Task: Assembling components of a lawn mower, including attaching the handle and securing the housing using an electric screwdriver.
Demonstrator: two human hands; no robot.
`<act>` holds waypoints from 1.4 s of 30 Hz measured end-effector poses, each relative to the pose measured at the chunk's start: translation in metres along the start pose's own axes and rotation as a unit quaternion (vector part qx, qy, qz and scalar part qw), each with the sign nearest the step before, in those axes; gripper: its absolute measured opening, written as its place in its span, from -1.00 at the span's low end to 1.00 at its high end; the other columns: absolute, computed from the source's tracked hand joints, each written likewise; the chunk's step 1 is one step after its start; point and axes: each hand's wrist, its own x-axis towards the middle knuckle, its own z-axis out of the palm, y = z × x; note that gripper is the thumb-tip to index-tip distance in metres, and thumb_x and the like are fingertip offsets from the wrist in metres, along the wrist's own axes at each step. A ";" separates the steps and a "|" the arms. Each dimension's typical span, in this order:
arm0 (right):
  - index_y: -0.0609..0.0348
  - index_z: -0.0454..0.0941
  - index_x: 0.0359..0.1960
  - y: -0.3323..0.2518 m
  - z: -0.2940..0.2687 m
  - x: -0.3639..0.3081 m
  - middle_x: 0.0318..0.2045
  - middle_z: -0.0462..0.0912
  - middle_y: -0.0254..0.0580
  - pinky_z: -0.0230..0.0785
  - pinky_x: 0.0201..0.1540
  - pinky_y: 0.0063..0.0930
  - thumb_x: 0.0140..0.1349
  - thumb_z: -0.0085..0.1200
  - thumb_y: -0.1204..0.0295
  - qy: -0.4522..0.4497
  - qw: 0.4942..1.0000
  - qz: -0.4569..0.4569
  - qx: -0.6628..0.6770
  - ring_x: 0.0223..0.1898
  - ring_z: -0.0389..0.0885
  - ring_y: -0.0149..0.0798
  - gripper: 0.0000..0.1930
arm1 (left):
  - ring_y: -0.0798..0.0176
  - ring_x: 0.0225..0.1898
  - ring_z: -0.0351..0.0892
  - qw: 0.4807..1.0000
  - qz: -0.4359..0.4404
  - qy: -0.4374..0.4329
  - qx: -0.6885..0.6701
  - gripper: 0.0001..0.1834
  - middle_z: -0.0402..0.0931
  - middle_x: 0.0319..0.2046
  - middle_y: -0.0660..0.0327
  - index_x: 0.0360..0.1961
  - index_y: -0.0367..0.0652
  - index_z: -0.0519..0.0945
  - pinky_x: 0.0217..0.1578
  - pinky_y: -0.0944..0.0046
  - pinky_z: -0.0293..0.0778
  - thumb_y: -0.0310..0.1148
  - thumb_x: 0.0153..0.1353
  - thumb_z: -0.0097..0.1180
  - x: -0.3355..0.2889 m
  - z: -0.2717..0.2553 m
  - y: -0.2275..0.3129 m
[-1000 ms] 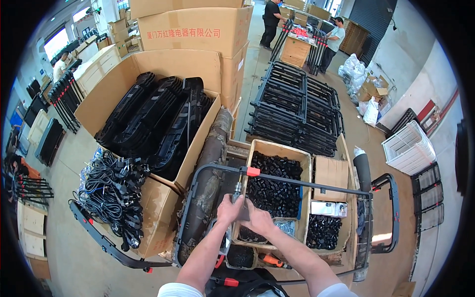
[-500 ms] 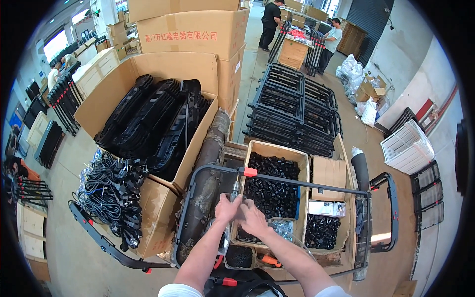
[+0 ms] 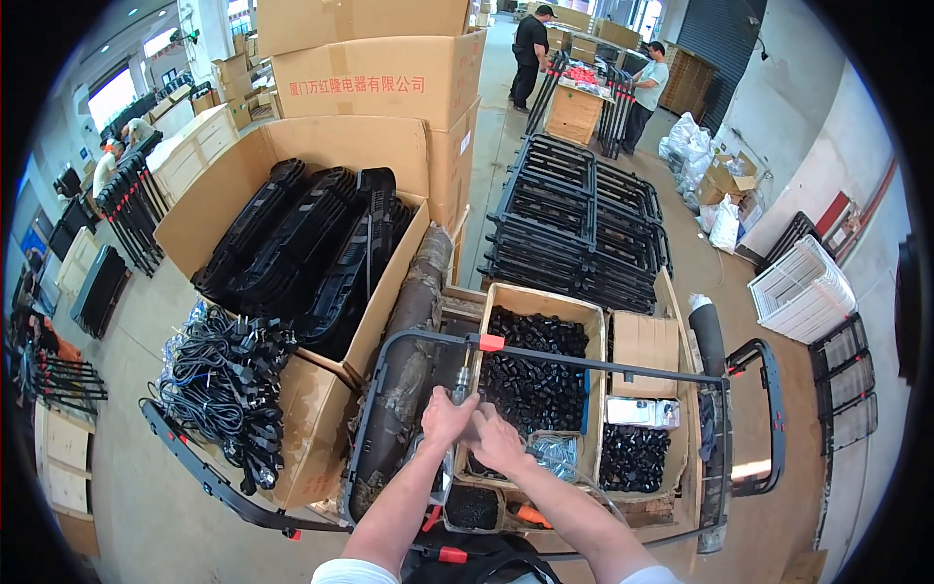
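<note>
2 hands (image 3: 448, 419) (image 3: 498, 440), 1 black frame (image 3: 584, 362), 2 stacked closed cartons (image 3: 389, 83), 1 white crate (image 3: 803, 289).

This is a factory or assembly workshop with a bare concrete floor (image 3: 146, 487). Large cardboard boxes (image 3: 379, 83) stand stacked, and an open one holds black plastic parts (image 3: 302, 253). Bundles of black power cords (image 3: 219, 380) lie on the floor, black metal frames (image 3: 574, 224) are piled in a stack, and smaller boxes hold small black pieces (image 3: 530, 375). Two people (image 3: 530, 49) work at a far bench among more frames.
</note>
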 end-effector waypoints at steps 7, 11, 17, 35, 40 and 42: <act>0.25 0.44 0.16 -0.017 -0.012 -0.015 0.03 0.53 0.19 0.60 0.04 0.05 0.12 0.39 0.29 0.003 0.999 0.011 -0.052 0.04 0.65 0.27 -0.40 | -0.22 -0.03 0.71 1.000 0.016 0.016 -0.005 -0.31 0.68 -0.12 -0.18 -0.14 -0.32 0.58 0.02 -0.11 0.57 0.17 0.10 0.40 -0.012 0.002 -0.006; 0.29 0.39 0.22 0.007 -0.006 -0.025 -0.07 0.62 0.21 0.63 -0.01 0.05 0.11 0.36 0.27 -0.016 0.996 0.039 -0.077 -0.03 0.70 0.27 -0.33 | -0.22 -0.07 0.66 0.995 0.083 0.050 0.035 -0.34 0.61 -0.15 -0.12 -0.16 -0.32 0.61 -0.03 -0.11 0.58 0.15 0.10 0.41 -0.020 0.016 0.003; 0.37 0.34 0.27 0.016 -0.018 -0.018 -0.06 0.71 0.28 0.65 0.01 0.04 0.07 0.36 0.25 -0.025 0.995 0.071 -0.059 -0.03 0.74 0.25 -0.24 | -0.25 -0.06 0.68 0.992 0.103 0.054 0.042 -0.37 0.60 -0.09 -0.14 -0.17 -0.34 0.61 -0.02 -0.15 0.60 0.11 0.16 0.38 -0.019 0.021 0.012; 0.38 0.32 0.27 0.021 -0.027 -0.012 -0.20 0.75 0.31 0.67 -0.06 0.05 0.06 0.39 0.26 -0.011 0.995 0.071 -0.072 -0.16 0.77 0.27 -0.22 | -0.30 -0.06 0.65 0.993 0.105 0.045 0.034 -0.42 0.58 -0.12 -0.17 -0.19 -0.35 0.57 -0.04 -0.17 0.58 0.03 0.16 0.43 -0.013 0.028 0.021; 0.38 0.31 0.29 0.014 -0.033 -0.010 -0.18 0.74 0.34 0.64 -0.04 0.05 0.07 0.43 0.21 -0.035 0.992 0.097 -0.075 -0.11 0.76 0.29 -0.18 | -0.28 -0.05 0.65 0.994 0.095 0.034 0.035 -0.44 0.58 -0.11 -0.15 -0.19 -0.33 0.58 -0.03 -0.17 0.59 0.01 0.16 0.43 -0.015 0.023 0.026; 0.38 0.30 0.30 0.008 -0.035 -0.008 -0.18 0.74 0.34 0.64 -0.04 0.05 0.07 0.44 0.22 -0.041 0.990 0.102 -0.083 -0.11 0.76 0.29 -0.17 | -0.27 -0.04 0.66 0.995 0.089 0.021 0.036 -0.45 0.58 -0.10 -0.13 -0.18 -0.32 0.58 -0.01 -0.17 0.59 0.01 0.16 0.42 -0.014 0.021 0.028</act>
